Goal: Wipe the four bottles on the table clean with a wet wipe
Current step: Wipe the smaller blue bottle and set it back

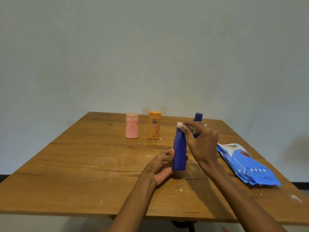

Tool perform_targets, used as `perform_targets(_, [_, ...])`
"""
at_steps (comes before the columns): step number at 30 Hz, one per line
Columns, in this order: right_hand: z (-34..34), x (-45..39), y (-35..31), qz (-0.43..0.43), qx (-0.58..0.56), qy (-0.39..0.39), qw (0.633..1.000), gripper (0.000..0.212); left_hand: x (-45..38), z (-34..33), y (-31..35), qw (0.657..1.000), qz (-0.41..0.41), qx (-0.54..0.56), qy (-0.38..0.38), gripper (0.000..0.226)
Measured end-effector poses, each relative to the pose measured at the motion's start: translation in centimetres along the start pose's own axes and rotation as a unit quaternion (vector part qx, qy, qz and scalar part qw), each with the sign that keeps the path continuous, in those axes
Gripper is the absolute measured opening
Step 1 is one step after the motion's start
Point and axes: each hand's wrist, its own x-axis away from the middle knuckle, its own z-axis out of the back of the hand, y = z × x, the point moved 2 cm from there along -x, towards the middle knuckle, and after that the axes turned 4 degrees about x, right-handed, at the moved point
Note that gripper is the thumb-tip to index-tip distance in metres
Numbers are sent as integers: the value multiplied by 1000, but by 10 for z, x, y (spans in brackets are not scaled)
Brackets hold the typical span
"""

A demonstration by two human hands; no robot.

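Both forearms reach in from the near edge of the wooden table (66, 164). The left hand (163, 166), palm turned up and fingers curled, grips the lower part of a blue bottle (179, 151) and holds it nearly upright, leaning slightly, its base just above the tabletop. The right hand (200, 139) comes over from the right, wrist bent, with a ring (206, 125) on one finger; its fingertips pinch a white wet wipe (181, 126) pressed over the bottle's top. To the right of that hand lies a blue pack of wipes (247, 166), flat on the table. Just behind the right hand stands a second blue bottle (198, 117), mostly hidden. Farther back, left of the hands, an orange bottle (154, 125) and a pink bottle (132, 125) stand upright side by side, apart from each other.
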Motion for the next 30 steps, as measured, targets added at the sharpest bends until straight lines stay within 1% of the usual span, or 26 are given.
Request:
perform_targets(2, [1, 1, 0, -15, -8, 8, 1000, 19, -1, 2, 0, 1000, 2, -16, 15, 70])
perform_targets(4, [2, 4, 0, -5, 2, -4, 1000, 19, -2, 4, -1, 999, 4, -29, 21, 64])
perform_targets(7, [1, 15, -1, 52, 54, -69, 995, 25, -4, 6, -1, 999, 2, -30, 27, 38])
perform_targets(9, [3, 20, -1, 92, 93, -101, 986, 29, -5, 7, 0, 999, 5, -37, 31, 29])
perform_targets(11, [8, 16, -1, 94, 94, -99, 986, 30, -3, 4, 0, 997, 4, -62, 34, 36])
perform_targets(13, [15, 6, -1, 64, 77, -62, 993, 26, -2, 2, 0, 995, 10, -86, 40, 49])
perform_targets(14, [16, 1, -1, 47, 68, -42, 996, 24, -2, 3, -1, 995, 14, -88, 44, 52])
perform_targets(17, [15, -6, -5, 28, 76, -23, 996, 21, 0, 1, 0, 994, 19, -95, 42, 45])
perform_targets(19, [12, -4, -7, 33, 87, -45, 995, 21, 0, 1, 0, 995, 15, -96, 38, 42])
perform_targets(23, [11, 12, -8, 62, 98, -127, 985, 25, 0, 1, 1, 997, -4, -72, 31, 38])
perform_targets(26, [11, 33, -9, 93, 84, -179, 976, 26, 0, 2, 1, 999, -22, -43, 17, 26])
perform_targets(28, [12, 44, -8, 105, 91, -199, 970, 29, 0, 1, 1, 999, -33, -41, 8, 26])
perform_targets(30, [16, 44, -7, 102, 102, -198, 970, 31, 0, 1, 0, 998, -38, -43, 2, 24])
